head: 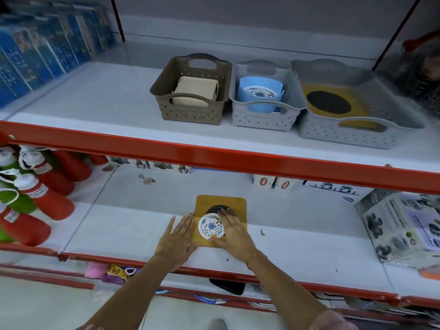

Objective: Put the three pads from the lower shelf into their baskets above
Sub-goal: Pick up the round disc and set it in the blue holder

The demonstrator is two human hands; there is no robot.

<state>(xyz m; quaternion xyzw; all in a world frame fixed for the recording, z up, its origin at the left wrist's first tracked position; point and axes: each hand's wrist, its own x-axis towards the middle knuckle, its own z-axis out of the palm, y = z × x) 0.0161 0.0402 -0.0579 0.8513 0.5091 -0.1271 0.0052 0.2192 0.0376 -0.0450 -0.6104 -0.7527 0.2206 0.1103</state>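
On the lower shelf lies a yellow square pad with a black round centre. On top of it rests a small round white pad with a blue flower print. My left hand lies flat and open at the yellow pad's left edge. My right hand rests on the pads, fingers spread at the round pad's right rim; no grip shows. Above stand a brown basket with beige pads, a grey basket with blue and floral pads, and a wide grey basket with a yellow pad.
A red shelf rail runs between the two levels. Red and green bottles lie at the lower left. A grey printed box stands at the lower right. Blue packages line the upper left.
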